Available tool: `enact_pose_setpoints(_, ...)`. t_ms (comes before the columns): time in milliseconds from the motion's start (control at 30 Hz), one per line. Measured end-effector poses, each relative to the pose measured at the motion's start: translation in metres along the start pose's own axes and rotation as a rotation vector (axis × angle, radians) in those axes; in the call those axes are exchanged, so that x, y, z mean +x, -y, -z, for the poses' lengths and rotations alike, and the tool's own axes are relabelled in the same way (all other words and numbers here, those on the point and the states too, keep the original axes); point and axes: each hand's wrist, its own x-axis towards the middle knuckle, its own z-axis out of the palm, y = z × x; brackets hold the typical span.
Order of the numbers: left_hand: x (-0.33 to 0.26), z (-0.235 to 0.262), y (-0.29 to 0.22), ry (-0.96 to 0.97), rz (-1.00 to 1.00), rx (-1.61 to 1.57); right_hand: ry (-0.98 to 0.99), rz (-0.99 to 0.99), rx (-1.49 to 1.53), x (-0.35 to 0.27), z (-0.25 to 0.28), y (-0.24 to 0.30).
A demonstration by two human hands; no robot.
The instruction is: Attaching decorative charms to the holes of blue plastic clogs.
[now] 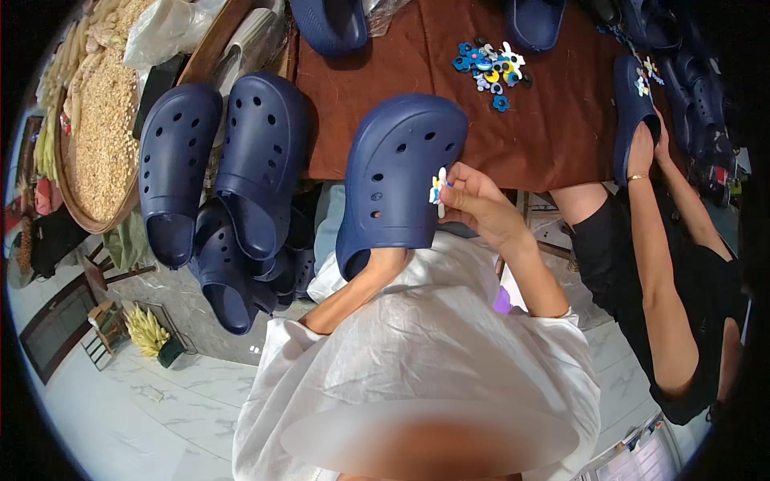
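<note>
A navy clog (405,136) with vent holes in its upper is held up in front of me, toe pointing away. My left hand (388,263) reaches in through the heel opening and supports it from inside; those fingers are hidden. At the clog's right side, my right hand (480,204) pinches a small white shoe charm (439,191) with coloured spots between thumb and fingers. The charm is right at the clog's side; I cannot tell if it sits in a hole. Beyond, a pile of mixed charms (491,68) in blue, white, yellow and black lies on the brown cloth (377,88).
Several navy clogs (265,144) stand stacked at my left, beside a round tray of grain (96,144). More clogs lie at the far edge and far right. A co-worker on the right has a hand (641,151) inside another navy clog (628,96) bearing charms.
</note>
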Motion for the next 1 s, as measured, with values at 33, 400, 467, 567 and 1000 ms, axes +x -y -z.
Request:
enact_pose_setpoints(33,-0.001,-0.006,-0.007,-0.052,0.072,-0.05,-0.071,0.08,-0.041,-0.003,-0.004,-0.004)
enact_pose_setpoints(400,0.022,-0.014,-0.027,-0.28,0.101,0.137,-0.314,0.772,-0.922,0.003,-0.03,0.02)
enact_pose_setpoints(467,0.04,-0.023,-0.041,-0.329,0.218,-0.104,-0.299,0.85,-1.041,0.015,-0.031,0.026)
enact_pose_setpoints(567,0.048,-0.031,-0.05,-0.45,0.242,-0.181,-0.247,0.721,-0.835,0.032,-0.022,0.026)
enact_pose_setpoints(1000,0.041,-0.02,-0.052,-0.169,0.121,0.017,-0.442,0.703,-0.505,0.055,-0.029,0.003)
